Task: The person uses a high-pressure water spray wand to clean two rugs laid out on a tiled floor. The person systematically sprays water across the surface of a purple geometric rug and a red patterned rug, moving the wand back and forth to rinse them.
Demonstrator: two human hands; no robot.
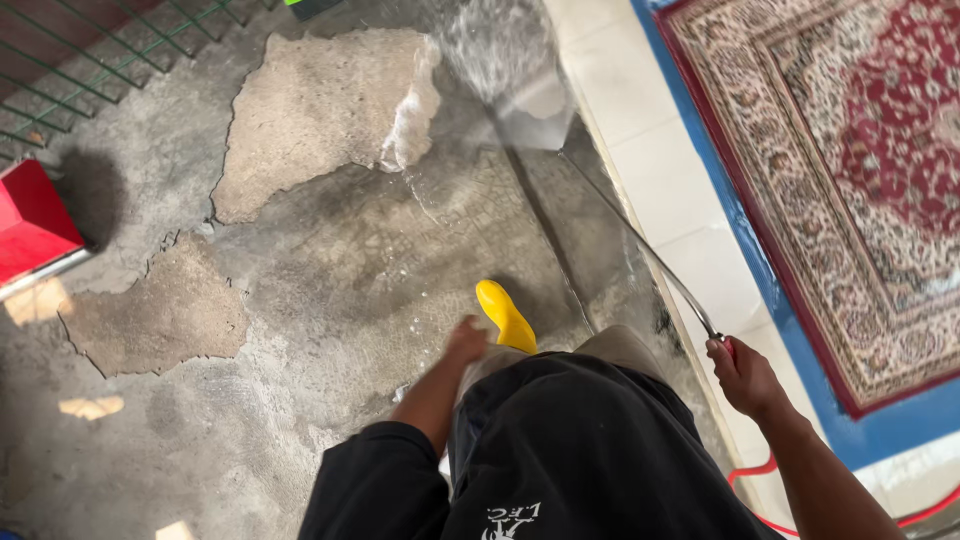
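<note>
While right hand (745, 378) grips spray lance (640, 245), left hand (466, 338) hangs empty

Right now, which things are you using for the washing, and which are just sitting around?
In use:
right hand
thin metal spray wand
fan of spraying water
wet grey concrete floor
thin red hose

Just there:
red patterned woven rug
red box
green wire fence
left hand, empty

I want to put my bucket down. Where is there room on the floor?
Bare concrete floor lies open between the red box and the yellow boot. Near the spray wand and patterned rug it is wet and crowded.
</note>
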